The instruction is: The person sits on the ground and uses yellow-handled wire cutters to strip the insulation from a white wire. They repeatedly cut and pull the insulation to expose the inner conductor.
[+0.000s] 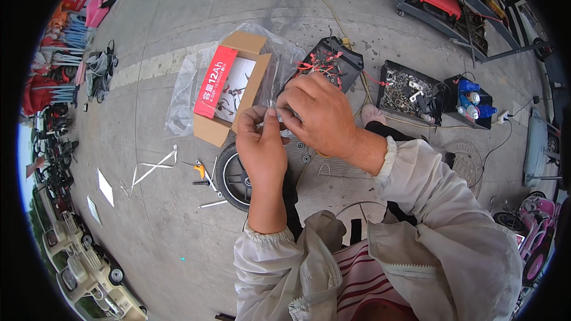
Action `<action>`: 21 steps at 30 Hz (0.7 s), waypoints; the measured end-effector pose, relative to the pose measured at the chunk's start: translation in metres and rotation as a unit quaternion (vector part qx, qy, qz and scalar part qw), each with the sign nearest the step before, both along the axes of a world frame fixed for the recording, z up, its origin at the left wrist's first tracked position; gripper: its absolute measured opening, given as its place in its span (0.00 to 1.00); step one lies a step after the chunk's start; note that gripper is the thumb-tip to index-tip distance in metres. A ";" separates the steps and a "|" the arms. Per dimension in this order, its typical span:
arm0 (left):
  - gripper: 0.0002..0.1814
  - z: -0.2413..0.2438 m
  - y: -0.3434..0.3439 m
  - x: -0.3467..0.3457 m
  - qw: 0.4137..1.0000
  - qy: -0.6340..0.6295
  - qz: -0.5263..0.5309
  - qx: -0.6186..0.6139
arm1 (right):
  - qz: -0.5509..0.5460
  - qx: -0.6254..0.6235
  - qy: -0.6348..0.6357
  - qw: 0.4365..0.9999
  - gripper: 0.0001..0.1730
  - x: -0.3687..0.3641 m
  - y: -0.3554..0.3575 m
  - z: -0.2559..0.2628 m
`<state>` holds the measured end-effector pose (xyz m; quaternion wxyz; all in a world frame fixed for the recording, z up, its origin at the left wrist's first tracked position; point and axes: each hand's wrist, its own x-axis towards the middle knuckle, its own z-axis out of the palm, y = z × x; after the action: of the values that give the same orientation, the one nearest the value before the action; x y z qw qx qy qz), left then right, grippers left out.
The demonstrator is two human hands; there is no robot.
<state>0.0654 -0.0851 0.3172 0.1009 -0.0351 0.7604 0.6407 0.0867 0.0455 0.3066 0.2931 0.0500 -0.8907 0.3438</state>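
Note:
My left hand (262, 142) and my right hand (322, 113) meet in the middle of the head view, thumbs and fingertips pinched close together. Between them is a small, thin, pale piece (271, 103), too small to make out exactly. Just beyond my left hand stands an open cardboard box (216, 81) with a red printed panel, on a clear plastic sheet (185, 69). Short wires with connectors (229, 102) lie inside it. Past my right hand, a black plastic tray (352, 60) holds a tangle of red-ended wires (328, 60).
A small spoked wheel (229, 178) lies below my left hand, beside an orange-handled tool (199, 169) and a wrench (213, 183). Rightward are a black bin of metal hardware (408, 91) and a box of blue-and-white bottles (473, 104). A yellowish cable (328, 4) crosses the ground.

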 end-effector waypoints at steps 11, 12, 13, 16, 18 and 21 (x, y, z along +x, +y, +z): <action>0.07 -0.006 -0.004 -0.001 0.997 0.041 -0.060 -0.028 | 0.072 -0.250 -0.177 0.949 0.09 -0.005 0.007 -0.007; 0.09 -0.004 -0.002 -0.001 0.998 0.023 -0.062 -0.007 | 0.070 -0.237 -0.165 0.955 0.09 -0.005 0.008 -0.008; 0.10 -0.002 0.000 -0.001 0.998 0.005 -0.065 0.014 | 0.059 -0.183 -0.136 0.972 0.09 -0.005 0.010 -0.008; 0.11 0.004 0.001 -0.004 0.972 -0.147 -0.073 0.166 | 0.048 -0.059 -0.064 0.995 0.09 -0.005 0.012 -0.006; 0.11 0.001 -0.005 -0.007 0.942 -0.202 -0.078 0.257 | 0.062 -0.029 -0.043 0.997 0.09 -0.005 0.013 -0.004; 0.11 -0.005 -0.011 -0.012 0.907 -0.245 -0.078 0.333 | 0.067 -0.010 -0.023 0.997 0.09 -0.004 0.014 -0.003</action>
<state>0.0532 -0.0965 0.3117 0.3399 -0.0961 0.4539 0.8181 0.0827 0.0596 0.3038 0.2497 0.0988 -0.8883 0.3727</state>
